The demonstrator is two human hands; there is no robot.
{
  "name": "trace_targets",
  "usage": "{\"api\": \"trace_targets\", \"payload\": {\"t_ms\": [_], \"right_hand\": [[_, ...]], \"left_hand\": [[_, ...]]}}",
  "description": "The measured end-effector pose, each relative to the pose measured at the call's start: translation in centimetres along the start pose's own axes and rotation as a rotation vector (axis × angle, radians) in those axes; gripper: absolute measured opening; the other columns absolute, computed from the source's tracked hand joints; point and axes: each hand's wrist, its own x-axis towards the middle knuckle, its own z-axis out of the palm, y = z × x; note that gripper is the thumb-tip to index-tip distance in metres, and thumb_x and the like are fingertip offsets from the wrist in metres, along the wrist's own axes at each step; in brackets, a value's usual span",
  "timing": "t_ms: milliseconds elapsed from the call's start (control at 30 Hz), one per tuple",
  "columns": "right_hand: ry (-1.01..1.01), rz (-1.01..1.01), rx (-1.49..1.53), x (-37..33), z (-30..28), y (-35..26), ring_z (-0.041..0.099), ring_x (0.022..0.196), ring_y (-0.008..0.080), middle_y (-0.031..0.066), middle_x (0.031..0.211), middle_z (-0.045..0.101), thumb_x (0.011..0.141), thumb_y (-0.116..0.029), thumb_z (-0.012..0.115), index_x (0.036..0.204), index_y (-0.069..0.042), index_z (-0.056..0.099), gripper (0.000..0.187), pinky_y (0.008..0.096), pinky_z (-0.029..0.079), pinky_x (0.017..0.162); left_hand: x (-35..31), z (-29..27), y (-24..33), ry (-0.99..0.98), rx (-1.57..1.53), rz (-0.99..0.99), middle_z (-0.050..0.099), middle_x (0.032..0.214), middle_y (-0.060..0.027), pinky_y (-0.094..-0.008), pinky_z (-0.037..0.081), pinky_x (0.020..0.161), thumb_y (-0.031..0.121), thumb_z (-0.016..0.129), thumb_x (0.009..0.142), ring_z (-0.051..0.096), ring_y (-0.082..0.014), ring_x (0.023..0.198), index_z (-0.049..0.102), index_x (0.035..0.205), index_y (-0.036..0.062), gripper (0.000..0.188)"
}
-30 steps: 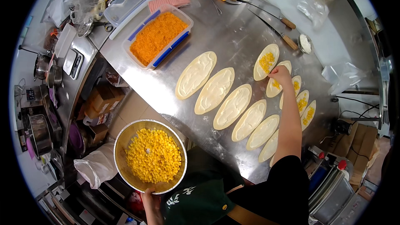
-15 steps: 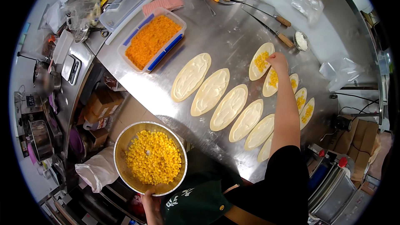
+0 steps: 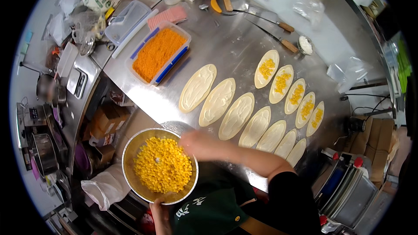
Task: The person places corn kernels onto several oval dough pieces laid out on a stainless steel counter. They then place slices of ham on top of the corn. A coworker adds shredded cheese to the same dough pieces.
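At the corn bowl (image 3: 130, 154), the blurred right hand (image 3: 196, 145) seems curled.

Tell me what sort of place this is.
Likely a bakery or similar food-preparation kitchen: flat oval dough pieces in two rows on a metal worktable, and a bowl of corn.

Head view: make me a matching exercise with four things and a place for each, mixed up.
1. Corn kernels
2. Orange shreds
3. Left hand
4. Right hand

A. In the plastic box with blue edges
B. At the upper right rim of the metal bowl
C. In the metal bowl and on five dough ovals
D. At the metal bowl's lower rim

Pairs: 1-C, 2-A, 3-D, 4-B
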Motion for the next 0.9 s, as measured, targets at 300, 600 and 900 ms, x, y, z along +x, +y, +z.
{"api": "trace_targets", "payload": {"t_ms": [300, 600, 900], "right_hand": [[-0.152, -0.166, -0.808, 3.7, 13.2, -7.6, 0.053, 0.083, 0.0284, 0.0190, 0.096, 0.051, 0.070, -0.016, 0.057, 0.099, 0.003, 0.058, 0.035, 0.0335, 0.049, 0.055], [0.122, -0.223, -0.426, 2.9, 11.0, -8.8, 0.059, 0.074, 0.0290, 0.0174, 0.079, 0.058, 0.066, -0.008, 0.057, 0.072, 0.001, 0.065, 0.014, 0.0366, 0.050, 0.058], [0.022, -0.036, -0.173, 2.1, 7.7, -8.6, 0.061, 0.071, 0.0329, 0.0197, 0.073, 0.060, 0.061, 0.001, 0.057, 0.070, 0.002, 0.063, 0.011, 0.0386, 0.049, 0.063]], "left_hand": [[0.0, -1.6, 0.2, -0.057, 0.013, 0.081, 0.042, 0.120, -0.0168, -0.0432, 0.046, 0.085, -0.008, 0.039, 0.065, 0.047, -0.0318, 0.107, 0.029, 0.125, -0.0018, 0.061], [1.7, -4.7, -0.6, -0.140, 0.019, 0.076, 0.045, 0.115, -0.0217, -0.0460, 0.045, 0.084, -0.004, 0.038, 0.066, 0.050, -0.0350, 0.103, 0.034, 0.118, -0.0098, 0.053], [1.5, -3.8, 1.0, -0.218, 0.082, 0.087, 0.046, 0.113, -0.0217, -0.0452, 0.045, 0.085, -0.004, 0.039, 0.065, 0.050, -0.0345, 0.103, 0.032, 0.120, -0.0086, 0.055]]}}
